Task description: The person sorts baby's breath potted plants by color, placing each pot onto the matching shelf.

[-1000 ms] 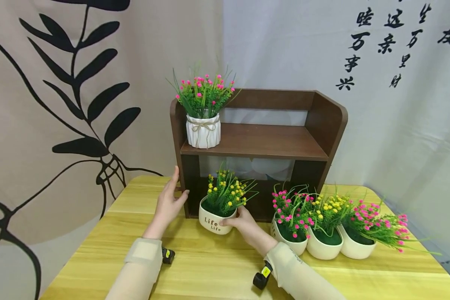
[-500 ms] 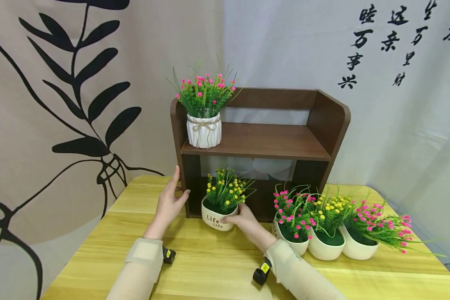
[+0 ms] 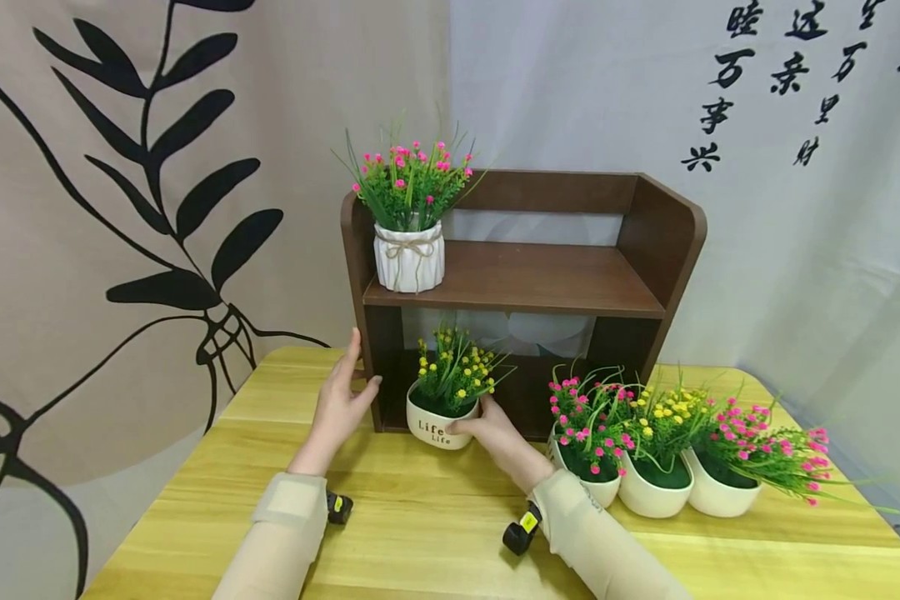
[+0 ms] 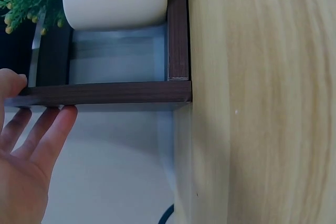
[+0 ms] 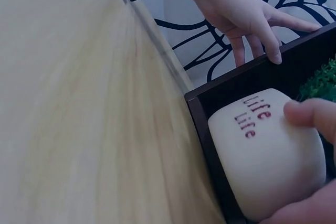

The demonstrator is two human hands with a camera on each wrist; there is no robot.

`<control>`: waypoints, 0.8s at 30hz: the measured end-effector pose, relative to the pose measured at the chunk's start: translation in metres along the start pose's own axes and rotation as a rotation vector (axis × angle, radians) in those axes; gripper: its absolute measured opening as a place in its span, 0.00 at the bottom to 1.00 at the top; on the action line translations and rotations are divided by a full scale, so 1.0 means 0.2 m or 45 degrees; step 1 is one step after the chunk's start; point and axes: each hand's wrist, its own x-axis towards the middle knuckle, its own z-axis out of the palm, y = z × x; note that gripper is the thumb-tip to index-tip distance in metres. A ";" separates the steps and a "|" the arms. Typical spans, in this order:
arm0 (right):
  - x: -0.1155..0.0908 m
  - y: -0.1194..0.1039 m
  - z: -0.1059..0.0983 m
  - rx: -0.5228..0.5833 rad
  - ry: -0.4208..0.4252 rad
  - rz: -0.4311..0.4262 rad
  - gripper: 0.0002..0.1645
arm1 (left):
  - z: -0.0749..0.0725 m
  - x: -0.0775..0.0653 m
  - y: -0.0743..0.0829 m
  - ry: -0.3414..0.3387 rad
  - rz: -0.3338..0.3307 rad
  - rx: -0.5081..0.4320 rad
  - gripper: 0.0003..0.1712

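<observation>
My right hand (image 3: pixel 506 437) holds a white pot with "Life" printed on it, thumb on its front, in the head view. This potted plant (image 3: pixel 442 421) has yellow flowers and stands upright at the front of the lower compartment, near the left side. Its base is at the bottom board; whether it bears on it, I cannot tell. My left hand (image 3: pixel 337 400) grips the left side panel of the brown shelf (image 3: pixel 555 279). In the left wrist view the thumb lies inside the panel (image 4: pixel 110 93) and the fingertips (image 4: pixel 67 113) outside. The right wrist view shows the printed pot (image 5: pixel 268 156) close up.
A pink-flowered plant in a white pot (image 3: pixel 410 260) tied with twine stands at the upper shelf's left end. Three more potted plants (image 3: pixel 656 492) stand in a row on the wooden table (image 3: pixel 420 533), right of my right hand. A printed curtain (image 3: pixel 570 92) hangs behind.
My right hand has moved the yellow-flowered potted plant slightly away from me and to the right, toward the lower compartment. My left hand keeps its grip on the shelf's side panel.
</observation>
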 end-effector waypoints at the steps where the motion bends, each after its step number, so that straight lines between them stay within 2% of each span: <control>1: -0.01 -0.02 0.00 0.006 0.001 -0.009 0.54 | 0.00 0.00 0.00 0.000 -0.001 -0.001 0.53; 6: 0.00 -0.02 -0.01 0.050 0.044 -0.070 0.50 | 0.00 0.00 0.00 -0.003 -0.008 -0.001 0.52; 9: 0.04 0.02 -0.01 0.076 0.092 -0.086 0.49 | 0.00 0.00 0.00 0.000 -0.003 -0.002 0.52; 17: 0.07 0.03 0.00 0.081 0.186 -0.035 0.51 | 0.00 0.00 -0.01 0.016 0.015 -0.002 0.51; 24: 0.09 0.02 0.02 0.092 0.214 -0.041 0.49 | 0.00 0.00 0.00 0.013 0.023 -0.016 0.52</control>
